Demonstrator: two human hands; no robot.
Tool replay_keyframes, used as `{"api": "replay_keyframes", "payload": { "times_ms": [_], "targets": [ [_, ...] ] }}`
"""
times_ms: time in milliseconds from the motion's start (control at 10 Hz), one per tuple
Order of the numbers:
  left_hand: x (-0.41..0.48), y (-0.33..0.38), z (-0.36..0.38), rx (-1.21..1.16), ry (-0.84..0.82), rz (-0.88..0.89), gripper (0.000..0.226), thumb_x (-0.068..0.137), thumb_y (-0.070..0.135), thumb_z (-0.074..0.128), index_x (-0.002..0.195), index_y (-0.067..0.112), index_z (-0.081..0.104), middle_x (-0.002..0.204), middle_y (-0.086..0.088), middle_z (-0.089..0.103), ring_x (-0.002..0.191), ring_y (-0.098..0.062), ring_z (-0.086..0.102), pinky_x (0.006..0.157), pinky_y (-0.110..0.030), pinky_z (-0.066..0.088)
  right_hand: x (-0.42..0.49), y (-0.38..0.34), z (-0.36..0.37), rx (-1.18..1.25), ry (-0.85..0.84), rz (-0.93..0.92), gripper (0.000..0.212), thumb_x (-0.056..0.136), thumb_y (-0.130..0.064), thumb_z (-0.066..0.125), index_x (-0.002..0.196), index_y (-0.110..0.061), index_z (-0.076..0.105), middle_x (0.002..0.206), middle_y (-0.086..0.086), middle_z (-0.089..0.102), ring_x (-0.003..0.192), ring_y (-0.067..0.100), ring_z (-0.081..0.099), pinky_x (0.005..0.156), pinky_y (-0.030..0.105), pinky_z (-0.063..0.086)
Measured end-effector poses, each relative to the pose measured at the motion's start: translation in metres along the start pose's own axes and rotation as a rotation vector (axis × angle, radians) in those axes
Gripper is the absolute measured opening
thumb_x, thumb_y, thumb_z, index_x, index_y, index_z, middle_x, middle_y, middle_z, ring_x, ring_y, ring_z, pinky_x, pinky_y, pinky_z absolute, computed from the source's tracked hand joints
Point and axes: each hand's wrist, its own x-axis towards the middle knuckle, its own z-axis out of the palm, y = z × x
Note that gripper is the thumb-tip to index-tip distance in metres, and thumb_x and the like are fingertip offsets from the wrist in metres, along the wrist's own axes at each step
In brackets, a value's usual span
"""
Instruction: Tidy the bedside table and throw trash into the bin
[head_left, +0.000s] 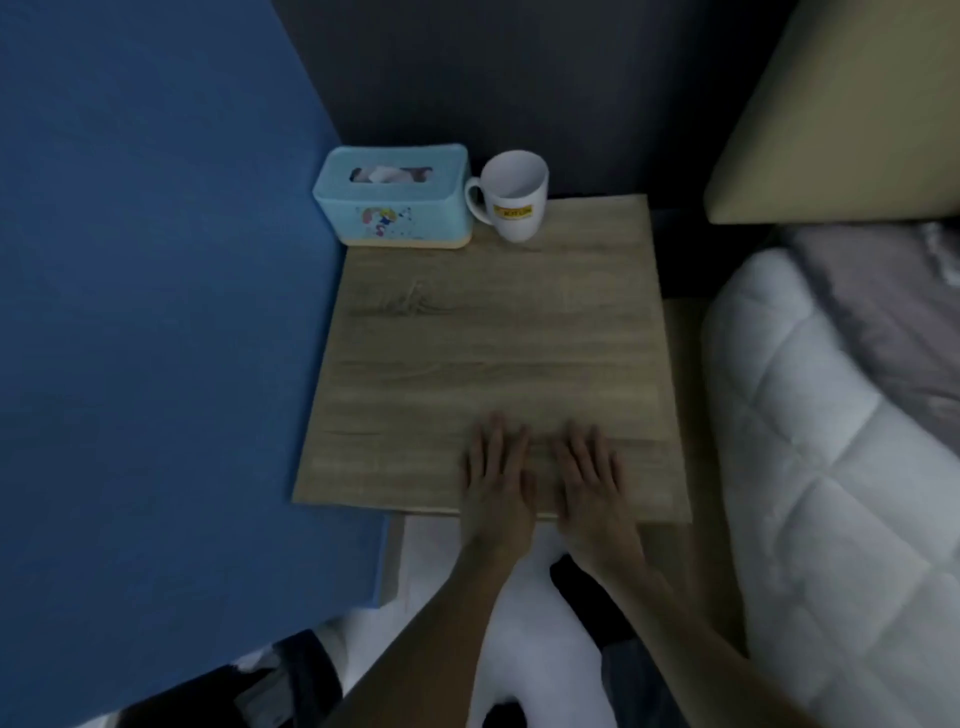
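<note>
Wood-grain bedside table (467, 338) beside a white duvet (831, 467): the left hand (496, 470) and right hand (589, 475) lie flat at its near edge, fingers spread, holding nothing. A blue tissue box (395, 200) and white mug (514, 195) sit side by side at the far edge, well apart from the fingertips.

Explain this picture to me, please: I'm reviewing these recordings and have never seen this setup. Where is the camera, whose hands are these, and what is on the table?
There is no machine here. A person wears one camera on the head, looking forward and down. The left hand and right hand lie flat, side by side, on the near edge of the wooden bedside table. Both hands are open and hold nothing. At the table's far edge stand a light blue tissue box and, just to its right, an upright white mug. A white duvet lies to the right.
</note>
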Motion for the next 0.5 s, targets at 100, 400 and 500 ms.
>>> {"api": "replay_keyframes", "payload": {
  "times_ms": [100,400,500],
  "targets": [
    [-0.038,-0.007,0.0,-0.044,-0.015,0.133,0.054,0.086,0.023,0.041,0.14,0.016,0.036,0.149,-0.018,0.036,0.137,-0.041,0.032,0.104,-0.056,0.038,-0.023,0.001,0.001,-0.012,-0.008,0.007,0.061,0.072,-0.007,0.062,0.13,0.002,0.047,0.141,0.02,0.044,0.13,0.043,0.037,0.1,0.055,0.036],
    [-0.095,-0.005,-0.017,0.026,-0.229,0.075,0.061,0.095,0.016,0.043,0.149,0.014,0.015,0.16,0.001,-0.01,0.148,-0.02,-0.005,0.12,-0.039,0.015,-0.073,-0.023,-0.021,0.117,-0.179,0.165,0.07,0.086,-0.004,0.043,0.147,-0.007,0.009,0.158,0.01,0.0,0.145,0.028,-0.002,0.113,0.042,0.025],
    [-0.116,0.023,-0.051,-0.103,-0.111,0.076,0.044,0.092,0.012,0.045,0.136,0.013,0.043,0.148,-0.01,0.038,0.138,-0.026,0.034,0.106,-0.04,0.038,-0.083,-0.04,-0.061,0.193,-0.151,0.149,0.044,0.088,-0.011,0.045,0.132,-0.007,0.044,0.142,0.014,0.044,0.128,0.028,0.043,0.098,0.037,0.043]
  ]
}}
